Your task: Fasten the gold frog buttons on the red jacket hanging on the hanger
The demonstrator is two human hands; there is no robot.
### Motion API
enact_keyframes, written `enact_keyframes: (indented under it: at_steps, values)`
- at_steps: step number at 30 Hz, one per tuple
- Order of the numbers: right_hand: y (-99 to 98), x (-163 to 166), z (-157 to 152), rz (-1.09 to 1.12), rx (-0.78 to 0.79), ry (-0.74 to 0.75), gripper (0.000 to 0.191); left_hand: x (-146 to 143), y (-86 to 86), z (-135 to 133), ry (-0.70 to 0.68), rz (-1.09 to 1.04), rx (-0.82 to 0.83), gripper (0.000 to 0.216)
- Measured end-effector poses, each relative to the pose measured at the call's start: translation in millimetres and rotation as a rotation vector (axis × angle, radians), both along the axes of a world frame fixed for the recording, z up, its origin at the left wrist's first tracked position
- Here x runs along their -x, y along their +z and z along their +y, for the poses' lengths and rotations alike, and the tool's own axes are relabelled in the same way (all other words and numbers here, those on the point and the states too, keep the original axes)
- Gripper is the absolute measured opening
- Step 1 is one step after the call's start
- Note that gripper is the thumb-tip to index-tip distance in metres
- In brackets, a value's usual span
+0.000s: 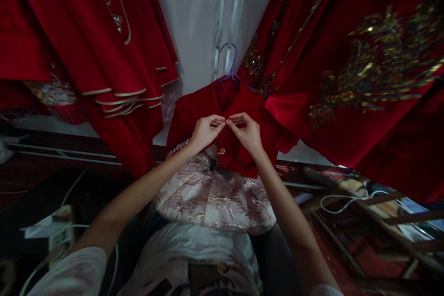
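A short red jacket hangs in front of me on a purple hanger. My left hand pinches its front edge just below the collar. Facing it, my right hand is closed, thumb and fingertips together on the other front edge. A small shiny button shows between the fingertips of both hands; exactly how it sits in the cloth is too small to tell. Lower on the front is another sparkling flower-shaped button. Below the jacket, a pink and white brocade skirt spreads over my lap.
Red garments with pale trim hang on the left. On the right hangs a red garment with gold sequin embroidery. A power strip with cables lies at lower left. A wooden rack-like frame stands at lower right.
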State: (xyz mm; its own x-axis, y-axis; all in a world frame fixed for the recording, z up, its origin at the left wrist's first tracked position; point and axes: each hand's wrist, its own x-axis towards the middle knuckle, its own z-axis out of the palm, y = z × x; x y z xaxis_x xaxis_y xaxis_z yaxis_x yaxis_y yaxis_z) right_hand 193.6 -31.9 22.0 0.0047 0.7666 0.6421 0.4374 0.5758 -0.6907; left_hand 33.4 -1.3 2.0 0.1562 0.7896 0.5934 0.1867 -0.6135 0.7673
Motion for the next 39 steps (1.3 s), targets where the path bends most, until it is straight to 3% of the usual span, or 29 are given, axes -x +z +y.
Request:
enact_keyframes:
  at_steps: [8,17,26,39]
  values:
    - [-1.5,-1,-1,-0.026,0.006,-0.038,0.022,-1,0.7,4,-0.031,-0.009,0.026,0.018]
    - [0.0,1,-3,-0.010,0.004,-0.012,0.022,9,15.5,4,-0.109,0.023,0.145,0.020]
    - [2.2,0,-4,-0.012,-0.003,-0.025,0.024,5,18.6,-2,0.010,0.131,-0.033,0.017]
    - [1.3,-1,-5,-0.026,-0.001,0.013,0.025,11,18.7,0,-0.005,0.215,-0.037,0.020]
